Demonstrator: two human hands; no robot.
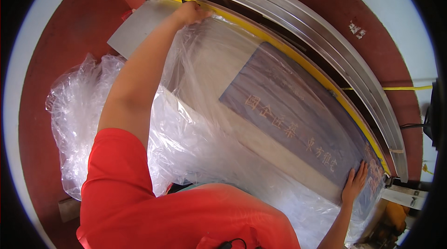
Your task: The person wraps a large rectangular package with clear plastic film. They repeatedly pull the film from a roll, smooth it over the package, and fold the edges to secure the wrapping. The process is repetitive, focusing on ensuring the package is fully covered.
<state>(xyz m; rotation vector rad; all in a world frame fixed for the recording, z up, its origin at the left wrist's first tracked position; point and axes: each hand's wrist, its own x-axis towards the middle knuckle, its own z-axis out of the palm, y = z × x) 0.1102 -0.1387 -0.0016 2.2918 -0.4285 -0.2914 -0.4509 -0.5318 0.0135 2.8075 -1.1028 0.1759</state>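
A clear plastic film (195,77) lies over a slanted flat bed and falls in folds toward my body. Under it shows a dark grey-blue printed sheet (279,114) with light lettering, on a beige surface. At the far left, beside a yellow strip (260,32), my left hand (192,14) is closed on the film's upper edge, its arm stretched out. My right hand (355,185) rests flat with fingers apart on the film, over the right end of the printed sheet.
A long metal rail (288,9) curves along the far side, behind the yellow strip. Bunched plastic film (84,118) hangs at the left, near a grey metal plate (137,28). The wall (70,30) is dark red below and white above. A yellow cable (409,88) runs at right.
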